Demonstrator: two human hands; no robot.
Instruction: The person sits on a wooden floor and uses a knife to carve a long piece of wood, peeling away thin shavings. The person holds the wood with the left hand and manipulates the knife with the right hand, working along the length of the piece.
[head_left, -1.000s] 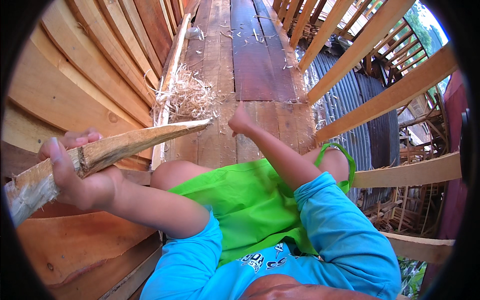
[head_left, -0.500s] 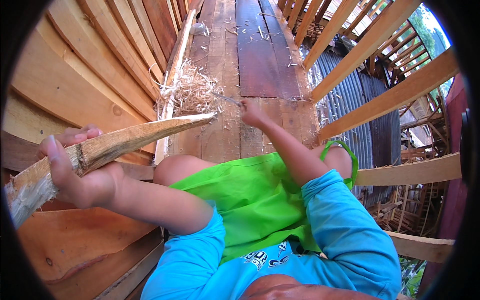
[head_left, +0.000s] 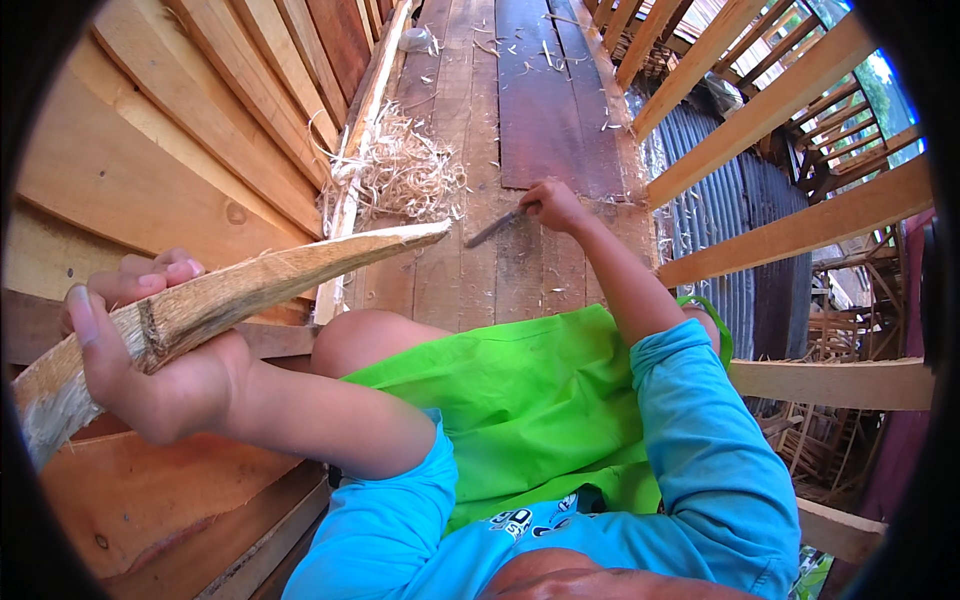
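Note:
A long piece of wood (head_left: 270,283) slants across the left side, its pale whittled tip pointing away from me to the right. My left hand (head_left: 160,365) is wrapped round its thick near end from below, fingers showing above and thumb along the near side. My right hand (head_left: 553,207) is closed on the handle of a knife (head_left: 492,228). The dark blade points left and toward me, apart from the wood's tip. Beyond that tip lies a heap of curled wood shavings (head_left: 405,172) on the plank floor (head_left: 485,270).
Wooden boards (head_left: 150,180) wall the left side. On the right runs a railing of wooden slats (head_left: 790,225), with a corrugated metal sheet (head_left: 715,230) beyond. A darker panel (head_left: 555,120) lies on the floor ahead. Green cloth (head_left: 520,400) covers my lap.
My right hand has moved to the right with the knife, whose blade has swung to point nearer me and sits farther from the shavings. My left hand keeps its hold on the wood.

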